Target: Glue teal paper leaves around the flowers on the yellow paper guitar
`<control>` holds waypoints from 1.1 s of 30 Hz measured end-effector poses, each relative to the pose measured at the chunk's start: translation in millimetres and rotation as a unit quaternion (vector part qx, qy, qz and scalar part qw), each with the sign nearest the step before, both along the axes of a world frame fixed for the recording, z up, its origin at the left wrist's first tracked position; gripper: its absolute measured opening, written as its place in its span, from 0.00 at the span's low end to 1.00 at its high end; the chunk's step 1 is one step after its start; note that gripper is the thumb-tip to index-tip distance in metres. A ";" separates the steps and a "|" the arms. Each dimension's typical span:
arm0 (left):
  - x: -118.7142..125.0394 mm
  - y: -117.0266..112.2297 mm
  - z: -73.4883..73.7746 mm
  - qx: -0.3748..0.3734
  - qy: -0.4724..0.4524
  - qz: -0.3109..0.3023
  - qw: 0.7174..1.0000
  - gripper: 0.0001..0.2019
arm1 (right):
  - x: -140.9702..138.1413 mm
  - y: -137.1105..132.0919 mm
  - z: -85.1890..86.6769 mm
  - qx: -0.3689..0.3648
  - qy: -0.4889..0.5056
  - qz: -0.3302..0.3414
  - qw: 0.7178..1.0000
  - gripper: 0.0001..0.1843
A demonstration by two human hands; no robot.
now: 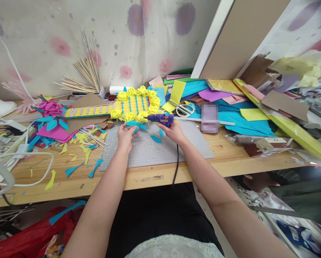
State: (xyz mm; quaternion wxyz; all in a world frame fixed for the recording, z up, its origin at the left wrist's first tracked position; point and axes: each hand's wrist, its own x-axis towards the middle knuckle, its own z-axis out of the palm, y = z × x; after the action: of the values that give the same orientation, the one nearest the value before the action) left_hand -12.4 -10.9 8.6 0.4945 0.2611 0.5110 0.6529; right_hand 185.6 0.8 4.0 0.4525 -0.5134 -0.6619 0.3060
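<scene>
In my right hand [171, 132] is a purple glue gun [160, 118], its nozzle pointing left and its black cord hanging over the table edge. My left hand [126, 137] has its fingers closed on blue paper leaves [132, 125], just left of the nozzle. Right behind both hands lies a guitar-shaped paper craft [133, 104], with yellow paper flowers around its body and a striped neck stretching left. Two loose blue leaves [156, 139] rest on the grey cutting mat [141, 154] between my hands.
White-handled scissors [185, 110] and stacked coloured paper [224, 111] lie behind to the right. A magenta paper flower [50, 107], paper scraps [87, 152] and white cables [50, 161] are on the left. Wooden sticks [87, 73] stand at the back.
</scene>
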 end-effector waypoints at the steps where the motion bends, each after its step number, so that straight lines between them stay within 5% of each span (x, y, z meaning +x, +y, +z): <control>1: 0.0 0.1 -0.2 0.001 0.000 -0.001 1.000 0.17 | 0.2 -0.1 0.6 0.001 0.000 -0.002 1.000 0.20; 33: -0.1 0.3 -2.3 0.004 0.002 -0.001 1.000 0.17 | -4.1 -3.8 -1.3 0.008 -0.015 0.039 0.999 0.23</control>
State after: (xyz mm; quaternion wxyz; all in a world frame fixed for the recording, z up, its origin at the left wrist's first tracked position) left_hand -12.5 -10.6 6.3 0.4928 0.2652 0.5092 0.6539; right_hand 181.4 -3.0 2.7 0.4344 -0.4881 -0.6905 0.3104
